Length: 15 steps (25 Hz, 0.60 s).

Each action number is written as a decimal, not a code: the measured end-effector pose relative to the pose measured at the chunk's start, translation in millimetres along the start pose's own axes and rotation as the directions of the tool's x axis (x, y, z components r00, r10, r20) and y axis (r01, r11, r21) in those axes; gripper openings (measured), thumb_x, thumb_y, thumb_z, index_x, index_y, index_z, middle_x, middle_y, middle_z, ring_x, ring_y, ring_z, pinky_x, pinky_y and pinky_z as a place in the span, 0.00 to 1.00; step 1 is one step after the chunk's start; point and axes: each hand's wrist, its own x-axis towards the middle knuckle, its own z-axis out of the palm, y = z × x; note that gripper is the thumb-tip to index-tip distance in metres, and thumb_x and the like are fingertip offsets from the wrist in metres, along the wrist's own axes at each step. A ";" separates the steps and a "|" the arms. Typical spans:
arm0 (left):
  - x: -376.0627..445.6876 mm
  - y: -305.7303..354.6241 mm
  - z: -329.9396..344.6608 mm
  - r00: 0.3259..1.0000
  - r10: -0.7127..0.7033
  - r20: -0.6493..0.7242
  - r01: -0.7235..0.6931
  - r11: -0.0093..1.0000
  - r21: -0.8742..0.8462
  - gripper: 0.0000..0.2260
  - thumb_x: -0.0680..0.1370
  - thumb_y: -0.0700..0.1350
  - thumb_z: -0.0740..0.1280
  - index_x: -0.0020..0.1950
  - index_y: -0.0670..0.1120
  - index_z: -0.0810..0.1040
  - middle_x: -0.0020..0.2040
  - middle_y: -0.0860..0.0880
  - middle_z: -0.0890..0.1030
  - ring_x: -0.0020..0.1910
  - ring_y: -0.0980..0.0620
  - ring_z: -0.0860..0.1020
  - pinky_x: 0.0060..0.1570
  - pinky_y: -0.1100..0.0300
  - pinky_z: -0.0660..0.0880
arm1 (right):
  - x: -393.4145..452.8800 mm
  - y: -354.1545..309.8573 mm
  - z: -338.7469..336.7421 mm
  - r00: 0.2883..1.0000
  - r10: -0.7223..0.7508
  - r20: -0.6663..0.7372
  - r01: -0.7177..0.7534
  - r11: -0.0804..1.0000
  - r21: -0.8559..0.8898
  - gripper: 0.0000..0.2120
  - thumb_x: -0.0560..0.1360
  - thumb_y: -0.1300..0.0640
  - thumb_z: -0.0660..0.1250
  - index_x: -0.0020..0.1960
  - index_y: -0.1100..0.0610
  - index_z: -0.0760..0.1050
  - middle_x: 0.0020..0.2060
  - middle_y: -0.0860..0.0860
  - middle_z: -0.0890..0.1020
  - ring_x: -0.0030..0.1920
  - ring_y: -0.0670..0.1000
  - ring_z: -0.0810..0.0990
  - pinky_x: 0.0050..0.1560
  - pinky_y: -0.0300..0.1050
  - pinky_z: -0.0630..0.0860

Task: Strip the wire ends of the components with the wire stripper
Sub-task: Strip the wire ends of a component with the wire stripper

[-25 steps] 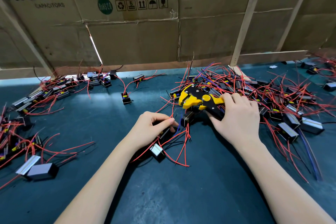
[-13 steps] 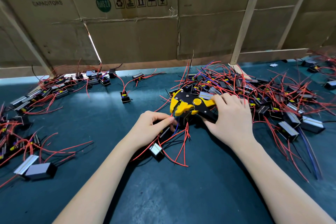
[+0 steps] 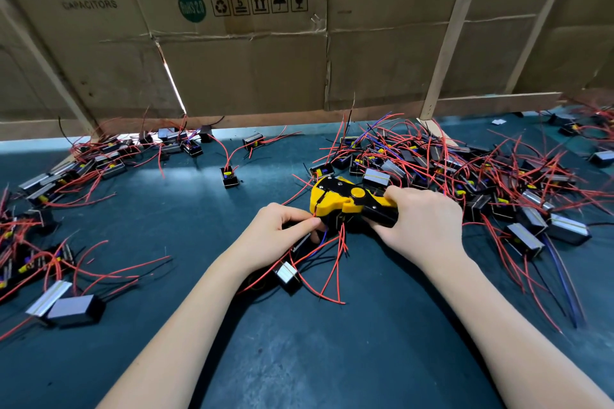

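Wire stripper [image 3: 352,202] lies lengthwise left-right on the table [image 3: 332,359], handles gripped by right hand [image 3: 422,222], its head pointing left at left hand [image 3: 279,232], which pinches a red wire end [image 3: 314,216] just beside the stripper's mouth, probably about to feed in.

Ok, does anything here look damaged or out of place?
Yes, the cardboard wall behind the table has a slanted tear with light showing through. A few components lie strayed from the heaps, like the lone one mid-table. The hands and wire stripper look normal.
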 end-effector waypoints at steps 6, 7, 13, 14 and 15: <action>-2.1 3.4 -3.3 0.992 0.046 -0.119 -0.030 0.992 0.126 0.11 0.75 0.47 0.73 0.33 0.57 0.79 0.40 0.53 0.77 0.35 0.59 0.72 0.41 0.62 0.68 | 1.3 5.2 7.5 0.990 0.064 -0.125 -0.058 0.997 0.045 0.25 0.67 0.38 0.73 0.50 0.57 0.77 0.43 0.53 0.79 0.45 0.60 0.78 0.48 0.53 0.69; -1.5 2.5 -5.1 0.989 0.038 -0.142 -0.015 0.987 0.159 0.13 0.75 0.47 0.74 0.31 0.58 0.77 0.38 0.51 0.75 0.34 0.58 0.70 0.39 0.62 0.66 | 1.7 7.0 8.2 0.986 0.110 -0.128 -0.100 0.991 0.085 0.24 0.68 0.38 0.73 0.51 0.57 0.76 0.44 0.53 0.79 0.46 0.60 0.77 0.49 0.53 0.68; 4.5 -2.2 -6.0 0.938 -0.074 -0.337 0.057 0.997 -0.061 0.06 0.78 0.42 0.70 0.53 0.46 0.83 0.39 0.48 0.81 0.38 0.58 0.80 0.46 0.61 0.76 | 1.9 15.8 10.8 0.987 0.148 -0.068 -0.141 0.985 0.101 0.24 0.67 0.39 0.74 0.53 0.56 0.78 0.45 0.54 0.80 0.47 0.61 0.78 0.51 0.53 0.68; 4.8 -2.8 -7.0 0.939 -0.088 -0.332 0.055 0.993 -0.109 0.07 0.78 0.41 0.70 0.55 0.45 0.82 0.43 0.47 0.83 0.43 0.53 0.83 0.51 0.58 0.78 | 1.8 14.7 11.1 0.988 0.144 -0.057 -0.138 0.986 0.099 0.24 0.67 0.40 0.74 0.53 0.56 0.78 0.45 0.54 0.80 0.48 0.61 0.78 0.52 0.54 0.68; 4.5 -3.1 -8.0 0.944 -0.083 -0.318 0.050 0.992 -0.113 0.08 0.77 0.40 0.70 0.56 0.46 0.81 0.45 0.47 0.83 0.47 0.51 0.83 0.54 0.59 0.78 | 1.5 13.5 11.3 0.988 0.146 -0.050 -0.141 0.985 0.101 0.24 0.67 0.40 0.75 0.53 0.56 0.78 0.46 0.53 0.80 0.48 0.61 0.78 0.53 0.54 0.68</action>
